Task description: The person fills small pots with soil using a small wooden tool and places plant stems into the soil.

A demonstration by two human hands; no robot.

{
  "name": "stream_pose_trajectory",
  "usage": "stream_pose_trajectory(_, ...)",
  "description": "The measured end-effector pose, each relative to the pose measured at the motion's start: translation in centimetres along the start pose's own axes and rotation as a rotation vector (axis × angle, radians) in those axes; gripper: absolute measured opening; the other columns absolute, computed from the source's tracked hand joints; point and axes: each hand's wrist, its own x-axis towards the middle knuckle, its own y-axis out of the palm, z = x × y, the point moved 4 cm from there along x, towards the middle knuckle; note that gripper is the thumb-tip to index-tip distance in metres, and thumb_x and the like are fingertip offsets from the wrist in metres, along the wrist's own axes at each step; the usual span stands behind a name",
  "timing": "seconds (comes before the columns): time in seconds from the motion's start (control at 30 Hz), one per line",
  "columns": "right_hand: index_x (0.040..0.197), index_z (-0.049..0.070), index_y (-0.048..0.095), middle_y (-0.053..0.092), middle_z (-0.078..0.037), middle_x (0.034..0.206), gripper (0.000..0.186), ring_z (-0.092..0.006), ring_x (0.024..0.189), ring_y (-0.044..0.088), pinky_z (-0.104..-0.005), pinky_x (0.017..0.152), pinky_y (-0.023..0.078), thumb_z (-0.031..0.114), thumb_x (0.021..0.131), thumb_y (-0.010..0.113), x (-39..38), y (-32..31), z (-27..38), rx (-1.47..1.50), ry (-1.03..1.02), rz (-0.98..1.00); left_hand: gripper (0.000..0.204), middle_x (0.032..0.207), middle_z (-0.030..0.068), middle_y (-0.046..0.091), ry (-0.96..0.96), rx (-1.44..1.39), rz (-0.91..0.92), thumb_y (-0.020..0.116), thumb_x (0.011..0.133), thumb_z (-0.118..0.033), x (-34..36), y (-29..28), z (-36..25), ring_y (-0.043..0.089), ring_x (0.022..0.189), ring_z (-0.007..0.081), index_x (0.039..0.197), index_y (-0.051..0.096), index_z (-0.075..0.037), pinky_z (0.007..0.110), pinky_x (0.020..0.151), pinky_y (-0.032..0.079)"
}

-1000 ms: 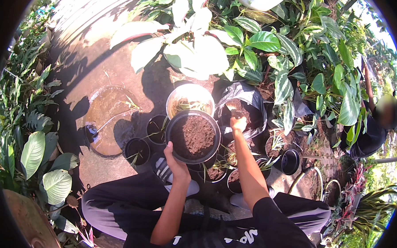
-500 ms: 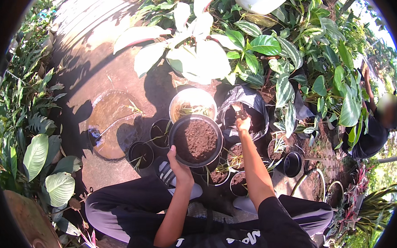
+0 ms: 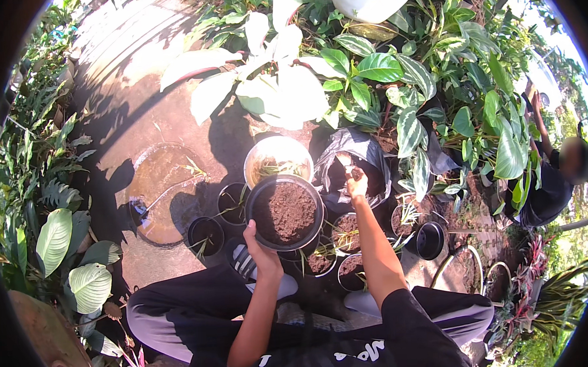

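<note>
My left hand (image 3: 263, 254) grips the lower left side of a round dark pot (image 3: 317, 223) filled nearly to its rim with loose brown soil (image 3: 286, 213). The pot is tilted so its top faces me. At the mouth of a black plastic bag (image 3: 375, 155), my right hand (image 3: 357, 185) is closed, with a dark clump by its fingers. A small pale shape shows just beyond them; whether it is a tool I cannot make out. Behind the pot stands a white tub (image 3: 278, 142) with cut green sprigs in it.
Several small pots with soil and sprigs, one of them a black pot (image 3: 207, 234), crowd around my feet. An empty black pot (image 3: 431, 240) lies to the right. A round lid-like disc (image 3: 166, 189) is on the ground at left. Leafy plants (image 3: 394, 74) border the path; a person (image 3: 544, 192) is at far right.
My right hand stays at the bag's mouth, with its fingers turned slightly and more of the dark clump showing. My left hand keeps the pot in place. The whole view has shifted a little.
</note>
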Motion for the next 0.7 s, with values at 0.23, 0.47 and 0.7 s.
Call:
stream_pose_trajectory(0.23, 0.112, -0.003, 0.061, 0.067, -0.007, 0.099, 0.029, -0.0132, 0.083, 0.061, -0.0255, 0.076, 0.048, 0.009, 0.087, 0.072, -2.4, -1.3, 0.3, 0.057, -0.027, 0.1, 0.052, 0.124, 0.0055, 0.063, 0.025, 0.007, -0.022, 0.046, 0.096, -0.047, 0.1, -0.8, 0.1, 0.058, 0.114, 0.0197, 0.128, 0.056, -0.006, 0.035, 0.099, 0.042)
stream_pose_trajectory(0.47, 0.113, -0.001, 0.063, 0.068, -0.006, 0.094, 0.03, -0.0118, 0.083, 0.061, -0.0256, 0.077, 0.048, 0.011, 0.086, 0.07, -3.4, -6.7, 0.5, 0.033, -0.156, 0.115, 0.054, 0.126, 0.0057, 0.061, 0.01, 0.008, 0.004, 0.048, 0.095, -0.048, 0.4, -0.6, 0.4, 0.057, 0.117, 0.0197, 0.129, 0.054, -0.007, 0.035, 0.1, 0.04)
stream_pose_trajectory(0.7, 0.113, -0.002, 0.063, 0.067, -0.007, 0.107, 0.025, -0.0145, 0.101, 0.062, -0.0296, 0.092, 0.047, 0.003, 0.089, 0.065, -7.7, -11.6, 5.9, 0.159, -0.136, 0.302, 0.055, 0.127, 0.0051, 0.061, -0.002, 0.041, 0.053, 0.047, 0.095, -0.049, 0.2, 0.2, 0.3, 0.058, 0.116, 0.02, 0.131, 0.053, -0.008, 0.036, 0.099, 0.043)
